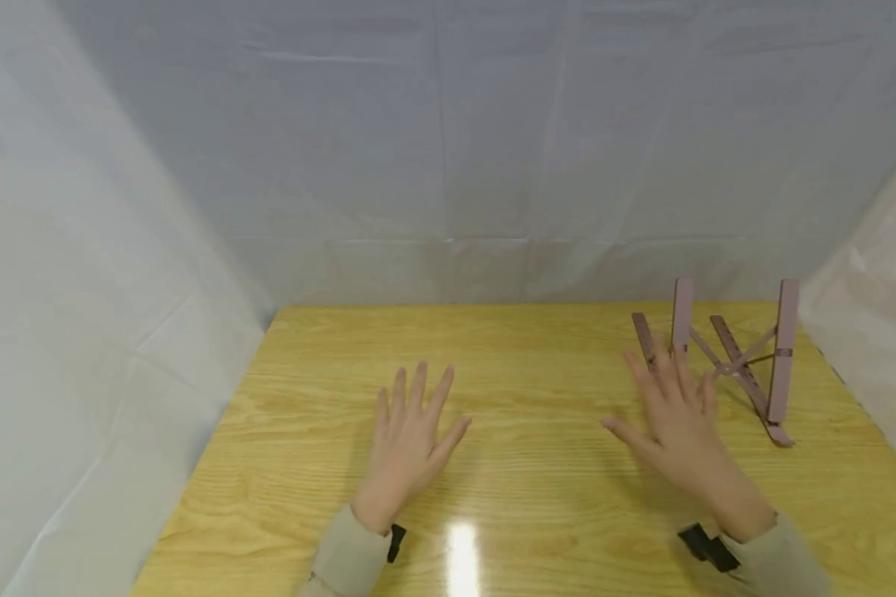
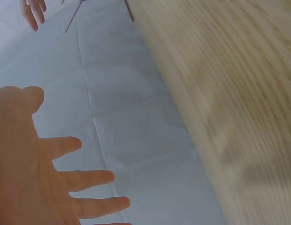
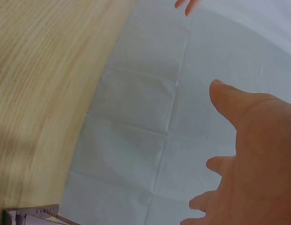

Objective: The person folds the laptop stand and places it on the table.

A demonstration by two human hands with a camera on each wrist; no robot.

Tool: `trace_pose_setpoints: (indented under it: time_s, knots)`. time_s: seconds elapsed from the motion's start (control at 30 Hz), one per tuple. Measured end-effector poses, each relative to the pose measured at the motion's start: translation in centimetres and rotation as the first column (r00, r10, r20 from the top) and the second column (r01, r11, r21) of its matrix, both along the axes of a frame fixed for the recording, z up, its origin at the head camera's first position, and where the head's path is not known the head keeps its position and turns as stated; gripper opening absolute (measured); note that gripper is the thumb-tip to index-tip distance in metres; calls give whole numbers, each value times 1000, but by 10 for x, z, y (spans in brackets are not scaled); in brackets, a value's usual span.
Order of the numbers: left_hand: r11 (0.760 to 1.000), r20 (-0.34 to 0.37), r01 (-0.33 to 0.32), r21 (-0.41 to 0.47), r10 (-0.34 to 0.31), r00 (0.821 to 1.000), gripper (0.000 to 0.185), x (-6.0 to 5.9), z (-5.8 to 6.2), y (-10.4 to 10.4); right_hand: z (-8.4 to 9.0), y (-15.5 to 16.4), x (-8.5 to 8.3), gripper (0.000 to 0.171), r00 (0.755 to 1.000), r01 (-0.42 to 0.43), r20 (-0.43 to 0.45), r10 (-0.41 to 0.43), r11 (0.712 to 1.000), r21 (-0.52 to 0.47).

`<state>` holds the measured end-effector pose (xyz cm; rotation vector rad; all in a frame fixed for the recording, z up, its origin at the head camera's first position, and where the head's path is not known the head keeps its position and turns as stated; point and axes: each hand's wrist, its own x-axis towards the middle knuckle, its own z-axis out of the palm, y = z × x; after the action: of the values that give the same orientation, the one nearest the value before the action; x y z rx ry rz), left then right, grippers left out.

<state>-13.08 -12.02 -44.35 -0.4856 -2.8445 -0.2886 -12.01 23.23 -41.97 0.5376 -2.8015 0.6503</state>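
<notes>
A pinkish-purple folding stand (image 1: pixel 784 356), its crossed struts spread and its arms raised, is at the right back of the wooden table. My right hand (image 1: pixel 679 435) hovers in front of it with fingers straight and spread, overlapping its left part in the head view. My left hand (image 1: pixel 403 452) is over the left-middle of the table, fingers spread and holding nothing. In the left wrist view the left palm (image 2: pixel 19 164) shows bare. The right wrist view has the right hand (image 3: pixel 263 159) empty too, with a corner of the stand (image 3: pixel 30 213) at the bottom left.
The wood-grain table (image 1: pixel 284 514) ends at a back edge against a pale grey sheet (image 1: pixel 448 149). White sheets hang along the left (image 1: pixel 67 290) and right (image 1: pixel 881 307) sides. Dark straps (image 1: pixel 708 547) sit at both wrists.
</notes>
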Motion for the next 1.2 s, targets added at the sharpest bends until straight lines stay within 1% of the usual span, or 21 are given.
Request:
trace_pose_setpoints:
  time_s: [0.13,0.2,0.3,0.37,0.47,0.57,0.63,0.8,0.9,1.0,1.1,1.2]
  knots:
    - [997,-15,25,66,-24,1000,68,-2,6,6,5,7,1,87,999,-23,-40,21,998,-56]
    - [995,-25,44,94,-42,999,67,-3,9,10,8,11,1,86,998,-42,-51,37,994,-104]
    - [990,-35,64,127,-60,998,67,-5,13,15,12,17,2,85,996,-82,-57,72,979,-186]
    - [986,-43,77,148,-71,997,67,-7,16,19,15,21,2,84,994,-106,-52,96,964,-243]
    - [979,-47,93,181,-86,995,66,-8,19,25,22,27,3,83,993,-114,-49,104,952,-283]
    - [971,-51,112,210,-103,993,66,-10,22,30,29,33,4,83,995,-93,-52,81,948,-305]
    - [966,-48,121,230,-113,992,65,-11,24,33,33,38,5,83,995,-88,-73,67,942,-325]
    - [945,-70,158,287,-144,987,64,-14,27,42,39,51,5,82,992,-97,-117,52,902,-420]
    - [931,-93,183,317,-162,982,62,-17,28,48,42,59,6,83,995,-61,-100,16,885,-461]
    - [914,-105,207,348,-181,978,60,-20,28,55,46,66,8,80,996,-1,-78,-41,880,-474]
    - [896,-99,222,385,-199,975,59,-25,27,62,48,73,6,77,988,32,-119,-102,874,-484]
    - [869,-85,237,434,-222,971,58,-28,28,70,48,79,4,73,969,14,-210,-134,871,-491]
